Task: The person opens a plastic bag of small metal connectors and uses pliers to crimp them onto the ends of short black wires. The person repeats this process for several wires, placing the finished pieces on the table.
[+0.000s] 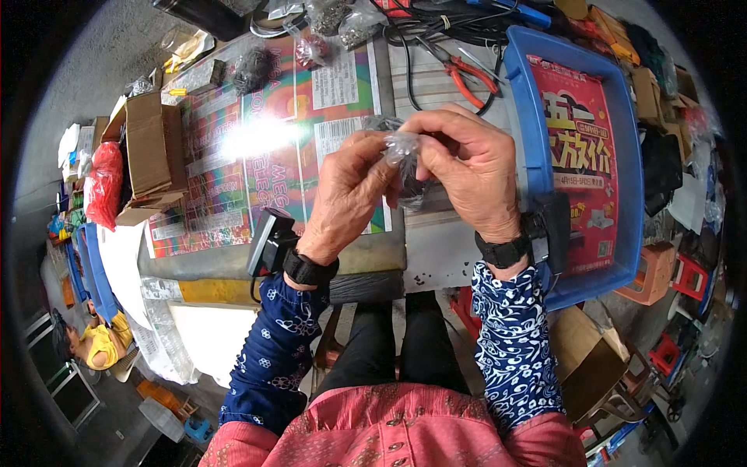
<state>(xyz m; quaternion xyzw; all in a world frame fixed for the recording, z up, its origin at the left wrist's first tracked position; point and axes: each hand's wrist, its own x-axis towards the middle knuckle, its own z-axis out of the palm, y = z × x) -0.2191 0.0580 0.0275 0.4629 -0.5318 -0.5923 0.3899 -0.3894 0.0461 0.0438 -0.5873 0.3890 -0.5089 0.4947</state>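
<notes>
My left hand (348, 191) and right hand (473, 167) pinching gathered neck of clear plastic bag (403, 147) between fingertips; dark contents (412, 188) showing through; bag above worktop (350, 259); red-handled pliers (452, 68) beyond, blue tray (532, 132) to right

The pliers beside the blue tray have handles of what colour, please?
The pliers' handles are orange-red, showing best in the head view.

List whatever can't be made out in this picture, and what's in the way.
Head view, clear plastic bag: exact contents, partly covered by the left hand and right hand, blurred by crinkles.
Head view, printed sheet: some print, washed out by glare.
Head view, dark cylinder: far end, cut off by the upper edge.
</notes>
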